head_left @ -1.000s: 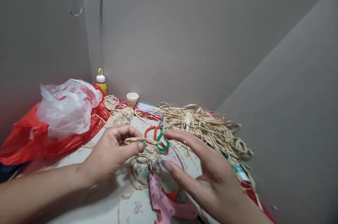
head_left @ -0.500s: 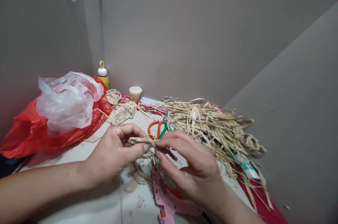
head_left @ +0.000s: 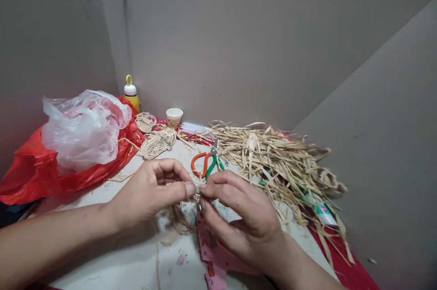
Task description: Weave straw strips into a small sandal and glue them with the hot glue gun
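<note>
Between my two hands is a small piece of braided straw cord (head_left: 197, 193), mostly covered by the fingers. My left hand (head_left: 155, 185) pinches it between thumb and forefinger from the left. From the right, my right hand (head_left: 239, 212) grips it with its fingertips close to the left thumb. Loose tan strands (head_left: 180, 222) hang below the fingers. Under the right hand lies a pink glue gun (head_left: 215, 253), its metal nozzle just beneath the held cord. Scissors with orange and green handles (head_left: 205, 162) rest right behind the fingertips.
A heap of dried straw strips (head_left: 273, 158) spreads to the right, partly over a white-and-green bottle (head_left: 325, 215). Woven straw soles (head_left: 159, 143), a paper cup (head_left: 174, 118) and a yellow bottle (head_left: 131, 95) stand at the back. Red and clear plastic bags (head_left: 88, 130) lie left.
The braided cord showed plainly with a dark end pointing right; now the fingers cover most of it. Both hands stay close together, fingertips nearly meeting. The view has shifted slightly.
</note>
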Action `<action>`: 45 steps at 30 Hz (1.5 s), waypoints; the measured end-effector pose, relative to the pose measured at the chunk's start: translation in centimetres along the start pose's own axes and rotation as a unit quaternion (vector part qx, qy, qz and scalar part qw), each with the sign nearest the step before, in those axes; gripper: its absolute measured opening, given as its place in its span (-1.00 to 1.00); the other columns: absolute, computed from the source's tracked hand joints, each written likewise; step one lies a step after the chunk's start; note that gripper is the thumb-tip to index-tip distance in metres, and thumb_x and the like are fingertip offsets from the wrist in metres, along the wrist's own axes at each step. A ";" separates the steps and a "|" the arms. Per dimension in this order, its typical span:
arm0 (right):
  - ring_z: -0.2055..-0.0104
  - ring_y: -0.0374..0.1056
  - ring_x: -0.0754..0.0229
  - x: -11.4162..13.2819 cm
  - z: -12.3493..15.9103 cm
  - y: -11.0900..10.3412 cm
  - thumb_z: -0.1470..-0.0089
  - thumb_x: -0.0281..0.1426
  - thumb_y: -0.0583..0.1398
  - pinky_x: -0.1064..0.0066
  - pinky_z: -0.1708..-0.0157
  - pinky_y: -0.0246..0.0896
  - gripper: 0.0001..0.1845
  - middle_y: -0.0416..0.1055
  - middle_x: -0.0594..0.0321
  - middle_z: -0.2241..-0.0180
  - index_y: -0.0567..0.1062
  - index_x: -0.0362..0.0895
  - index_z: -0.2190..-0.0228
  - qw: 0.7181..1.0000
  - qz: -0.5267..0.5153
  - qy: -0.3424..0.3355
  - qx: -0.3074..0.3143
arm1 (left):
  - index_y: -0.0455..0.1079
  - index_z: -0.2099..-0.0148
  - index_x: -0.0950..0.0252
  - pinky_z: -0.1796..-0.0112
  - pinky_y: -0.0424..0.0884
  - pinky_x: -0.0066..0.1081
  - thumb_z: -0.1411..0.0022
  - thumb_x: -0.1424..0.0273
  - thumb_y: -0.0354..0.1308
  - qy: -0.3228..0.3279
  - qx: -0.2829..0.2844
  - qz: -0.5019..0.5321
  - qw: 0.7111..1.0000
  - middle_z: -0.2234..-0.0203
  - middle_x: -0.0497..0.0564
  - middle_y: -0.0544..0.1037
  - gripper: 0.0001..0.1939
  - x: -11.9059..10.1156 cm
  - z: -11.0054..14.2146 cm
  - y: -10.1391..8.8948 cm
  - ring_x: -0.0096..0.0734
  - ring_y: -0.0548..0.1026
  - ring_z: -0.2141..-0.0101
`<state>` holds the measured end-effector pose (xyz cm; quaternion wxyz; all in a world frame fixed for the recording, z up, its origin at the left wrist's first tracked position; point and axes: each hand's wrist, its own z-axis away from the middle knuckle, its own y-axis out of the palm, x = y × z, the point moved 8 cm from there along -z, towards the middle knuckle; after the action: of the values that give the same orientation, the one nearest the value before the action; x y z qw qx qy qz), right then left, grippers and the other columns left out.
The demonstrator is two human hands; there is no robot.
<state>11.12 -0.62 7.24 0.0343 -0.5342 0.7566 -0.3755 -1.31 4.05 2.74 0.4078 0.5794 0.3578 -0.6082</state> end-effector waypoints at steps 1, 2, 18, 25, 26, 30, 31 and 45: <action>0.35 0.38 0.19 0.0 0.0 0.1 -0.06 -0.64 0.15 0.37 0.40 0.35 -0.77 0.41 0.18 0.36 0.40 -0.11 0.26 1.000 0.004 -0.003 0.003 | 0.41 0.41 0.34 0.44 0.25 -0.51 -0.05 0.38 0.28 -0.006 -0.006 -0.003 1.000 0.55 -0.11 0.43 -0.86 0.2 -0.1 -0.1 -0.54 0.34 0.50; 0.35 0.38 0.19 0.0 0.0 0.1 -0.06 -0.64 0.15 0.36 0.39 0.35 -0.78 0.42 0.17 0.36 0.40 -0.11 0.27 1.000 0.008 -0.005 0.006 | 0.40 0.42 0.34 0.45 0.23 -0.51 -0.05 0.38 0.28 -0.013 -0.011 -0.004 1.000 0.57 -0.12 0.42 -0.86 0.5 -0.2 -0.2 -0.54 0.32 0.52; 0.41 0.34 0.15 1.5 0.1 0.2 -0.08 -0.62 0.20 0.29 0.40 0.24 -0.89 0.49 0.12 0.43 0.42 -0.23 0.32 0.992 0.103 -0.062 0.039 | 0.35 0.46 0.33 0.44 0.20 -0.48 -0.02 0.40 0.24 -0.039 -0.006 0.039 0.998 0.61 -0.13 0.40 -0.87 1.7 -0.3 0.5 -0.54 0.28 0.53; 0.41 0.36 0.15 1.8 0.6 0.6 -0.08 -0.63 0.21 0.29 0.38 0.26 -0.86 0.51 0.14 0.43 0.42 -0.24 0.28 0.989 0.109 -0.092 0.046 | 0.34 0.45 0.31 0.46 0.19 -0.48 0.00 0.45 0.20 -0.066 0.016 0.072 0.995 0.63 -0.14 0.38 -0.92 2.4 0.3 1.2 -0.54 0.27 0.55; 0.40 0.36 0.15 1.9 0.7 0.7 -0.07 -0.63 0.21 0.29 0.37 0.26 -0.86 0.51 0.13 0.43 0.42 -0.24 0.28 0.989 0.106 -0.095 0.045 | 0.34 0.46 0.31 0.47 0.19 -0.48 0.01 0.46 0.20 -0.068 0.019 0.071 0.995 0.63 -0.14 0.38 -0.92 2.5 0.4 1.2 -0.54 0.27 0.55; 0.42 0.35 0.15 2.2 0.8 0.8 -0.07 -0.64 0.19 0.28 0.37 0.27 -0.87 0.50 0.12 0.46 0.41 -0.24 0.31 0.990 0.092 -0.098 0.046 | 0.33 0.46 0.30 0.48 0.17 -0.49 0.03 0.46 0.19 -0.073 0.026 0.059 0.995 0.63 -0.13 0.39 -0.93 2.2 0.7 1.5 -0.54 0.26 0.56; 0.44 0.33 0.16 2.2 0.7 0.8 -0.07 -0.64 0.19 0.29 0.38 0.26 -0.88 0.49 0.13 0.48 0.41 -0.24 0.32 0.990 0.091 -0.096 0.049 | 0.33 0.47 0.30 0.48 0.17 -0.49 0.04 0.46 0.18 -0.075 0.028 0.056 0.995 0.63 -0.13 0.39 -0.93 2.2 0.7 1.6 -0.53 0.26 0.56; 0.35 0.45 0.19 0.8 0.3 0.5 -0.11 -0.59 0.20 0.36 0.30 0.32 -0.84 0.53 0.18 0.36 0.42 -0.17 0.24 0.998 0.044 -0.006 0.044 | 0.35 0.49 0.35 0.46 0.19 -0.48 0.00 0.38 0.19 -0.077 0.026 0.082 0.993 0.64 -0.11 0.37 -0.86 2.4 0.0 1.5 -0.55 0.26 0.56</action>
<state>10.58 -1.36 7.02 0.0784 -0.5004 0.7621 -0.4034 0.05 3.27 0.42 0.4671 0.5687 0.2609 -0.6248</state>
